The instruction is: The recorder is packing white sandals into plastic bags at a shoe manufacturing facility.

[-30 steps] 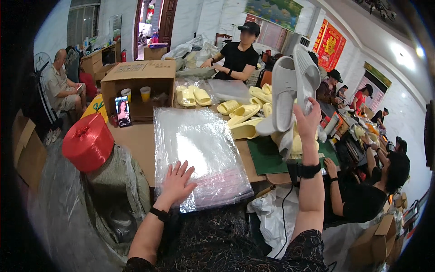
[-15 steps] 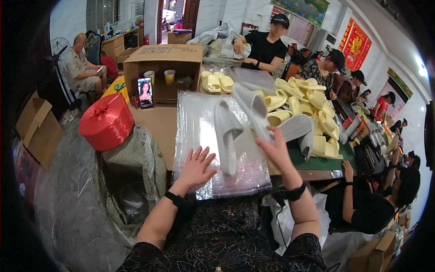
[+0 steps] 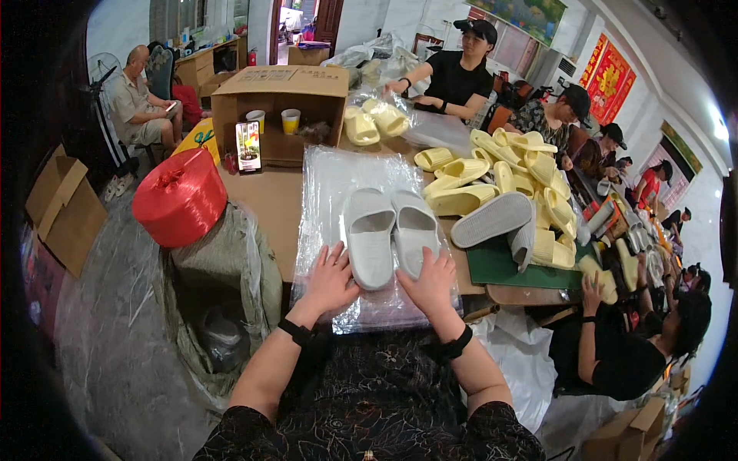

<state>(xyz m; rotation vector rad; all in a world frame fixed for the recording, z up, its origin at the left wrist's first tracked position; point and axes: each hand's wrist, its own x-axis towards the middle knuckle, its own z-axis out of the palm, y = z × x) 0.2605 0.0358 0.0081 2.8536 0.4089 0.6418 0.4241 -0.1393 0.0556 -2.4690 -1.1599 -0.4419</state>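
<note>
A pair of light grey slide slippers lies side by side, soles down, on a stack of clear plastic bags [image 3: 323, 200] before me. The left slipper [image 3: 371, 257] has its heel toward me, and the right slipper [image 3: 415, 244] sits close against it. My left hand [image 3: 329, 283] rests flat on the bags with fingers spread, its fingertips beside the left slipper's heel. At the heel of the right slipper, my right hand [image 3: 430, 284] lies with fingers apart, touching its edge without gripping it.
Pale yellow slippers [image 3: 507, 177] and grey ones [image 3: 492, 220] are heaped at right, partly on a green mat [image 3: 492, 265]. A cardboard box [image 3: 277, 88] holding cups stands behind a propped phone [image 3: 248, 146]. Red twine [image 3: 178, 201] sits at left. Several people work around.
The grey slippers, earlier on edge and tilted, now lie flat side by side on the bags. My right hand moved left and nearer to me; my left hand barely shifted.
</note>
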